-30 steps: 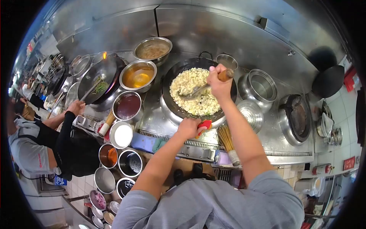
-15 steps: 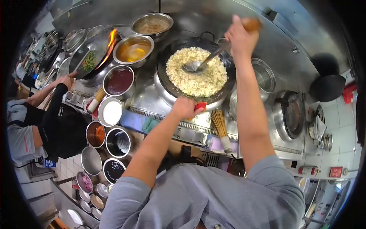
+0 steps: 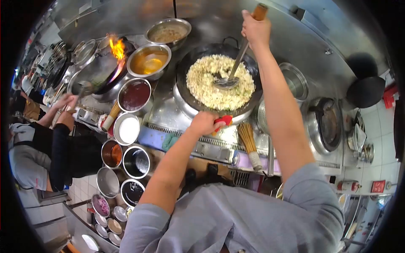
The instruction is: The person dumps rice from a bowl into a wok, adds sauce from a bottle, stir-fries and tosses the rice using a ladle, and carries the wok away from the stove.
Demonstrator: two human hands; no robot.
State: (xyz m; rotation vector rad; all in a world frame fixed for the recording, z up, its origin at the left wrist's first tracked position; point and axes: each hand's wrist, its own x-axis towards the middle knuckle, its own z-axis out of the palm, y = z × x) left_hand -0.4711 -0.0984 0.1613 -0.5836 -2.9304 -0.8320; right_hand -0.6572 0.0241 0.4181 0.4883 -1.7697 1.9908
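Observation:
A black wok [image 3: 192, 55] on the stove holds a wide, pale bed of rice [image 3: 204, 86] with egg-like lumps and green bits. My right hand [image 3: 257, 31] grips the wooden-ended handle of a steel ladle [image 3: 238, 59] high above the wok's far right side. The ladle's bowl rests in the rice near the middle. At the wok's near rim, my left hand [image 3: 205, 123] is closed on a red cloth [image 3: 223, 121]. The fingers cover whatever part of the wok lies beneath.
A bamboo brush [image 3: 248, 139] lies right of my left hand. Bowls of amber liquid [image 3: 148, 63] and dark red sauce [image 3: 134, 95], and a white-filled pot [image 3: 126, 130], stand left. Farther left, a co-worker [image 3: 31, 145] works at a flaming wok [image 3: 103, 84].
My right hand has swung the ladle handle upright and slightly left; its bowl has shifted right and nearer through the rice. The co-worker's wok flame has changed shape. My left hand stays at the rim.

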